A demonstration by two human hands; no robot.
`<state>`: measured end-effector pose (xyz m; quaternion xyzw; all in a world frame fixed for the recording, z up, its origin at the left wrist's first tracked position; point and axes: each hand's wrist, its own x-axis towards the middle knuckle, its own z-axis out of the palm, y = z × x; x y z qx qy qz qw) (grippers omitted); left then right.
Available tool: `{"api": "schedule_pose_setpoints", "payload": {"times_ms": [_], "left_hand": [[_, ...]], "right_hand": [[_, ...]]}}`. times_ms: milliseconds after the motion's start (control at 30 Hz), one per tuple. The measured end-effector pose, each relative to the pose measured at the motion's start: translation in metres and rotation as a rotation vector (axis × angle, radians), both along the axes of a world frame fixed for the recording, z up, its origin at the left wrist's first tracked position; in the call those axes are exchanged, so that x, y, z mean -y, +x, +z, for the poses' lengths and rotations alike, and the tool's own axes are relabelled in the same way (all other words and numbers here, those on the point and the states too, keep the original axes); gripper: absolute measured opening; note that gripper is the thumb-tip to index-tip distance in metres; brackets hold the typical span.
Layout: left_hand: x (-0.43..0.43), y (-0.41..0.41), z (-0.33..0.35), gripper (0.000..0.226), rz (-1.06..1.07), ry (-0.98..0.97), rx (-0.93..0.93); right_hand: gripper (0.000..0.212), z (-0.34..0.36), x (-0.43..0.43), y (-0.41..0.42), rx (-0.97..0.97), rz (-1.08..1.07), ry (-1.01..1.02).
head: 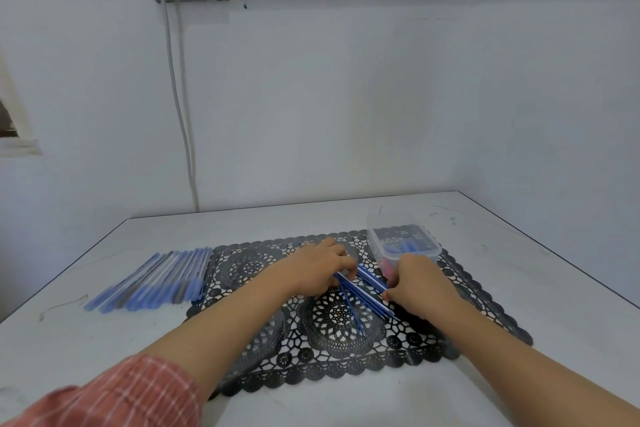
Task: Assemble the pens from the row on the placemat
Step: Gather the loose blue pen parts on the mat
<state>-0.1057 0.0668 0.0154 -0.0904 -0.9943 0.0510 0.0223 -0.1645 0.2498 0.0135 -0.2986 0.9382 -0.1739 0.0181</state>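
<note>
Step in hand, by judgement: gathering loose refills (367, 297) into one bundle at centre of placemat (249, 267).
Left grip (322, 267) curling over bundle's far-left ends. Right grip (415, 282) pinching bundle near middle, thumb on near side.
Doing it well: squaring ends together, keeping rods flat on mat, pulling in stray refill (355, 317) before lifting.
Long axis running diagonally, far-left to near-right; fine tips seemingly pointing near-right. Stray splaying off, pointing more toward person.
Pens (162, 277) lying in row on bench (104, 340), left of mat. Box (437, 251) sitting at far-right corner.
</note>
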Motion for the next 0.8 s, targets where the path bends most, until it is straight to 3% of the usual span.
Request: {"api": "schedule_pose_setpoints", "payload": {"times_ms": [400,800], "left_hand": [[0.010,0.014,0.000,0.013,-0.014,0.033,-0.023],[0.008,0.039,-0.014,0.037,-0.094,-0.234,-0.137]], "right_hand": [[0.015,-0.001,0.002,0.002,0.015,0.012,0.018],[0.026,0.005,0.014,0.026,-0.192,0.144,0.312]]}}
